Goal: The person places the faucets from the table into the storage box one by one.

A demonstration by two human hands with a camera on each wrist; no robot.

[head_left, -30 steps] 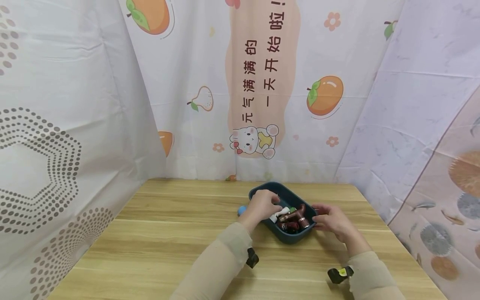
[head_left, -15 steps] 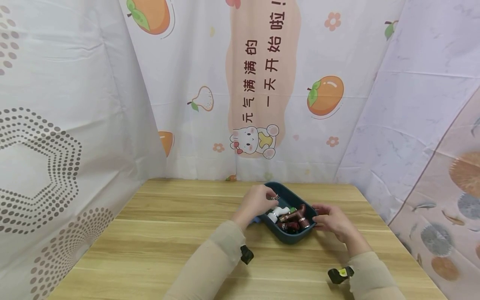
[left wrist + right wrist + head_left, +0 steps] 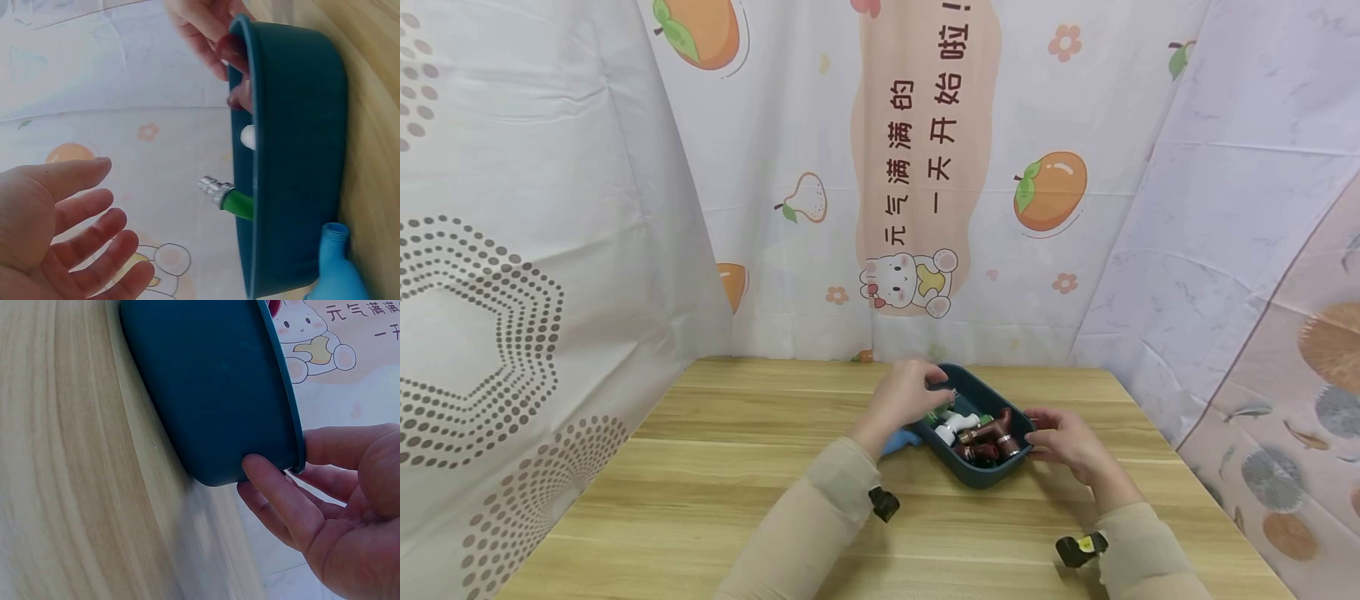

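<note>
A dark teal plastic tub (image 3: 977,477) stands on the wooden table, holding brown angled fittings (image 3: 992,429) with metallic collars, a white fitting (image 3: 956,427) and a green piece with a silver tip (image 3: 234,201). My left hand (image 3: 904,396) hovers over the tub's left end. In the left wrist view its fingers are spread and relaxed, apart from the green piece, with nothing in them. My right hand (image 3: 1067,442) grips the tub's right end, thumb (image 3: 275,487) against the outer wall and fingers around the rim corner.
A blue object with a threaded neck (image 3: 337,269) lies on the table beside the tub, partly behind my left wrist in the head view. Patterned curtains (image 3: 775,250) enclose the table (image 3: 737,467) at the back and sides.
My left hand has drawn back left from inside the tub and its fingers have loosened, leaving the green piece in the tub. The right hand and the tub have stayed still.
</note>
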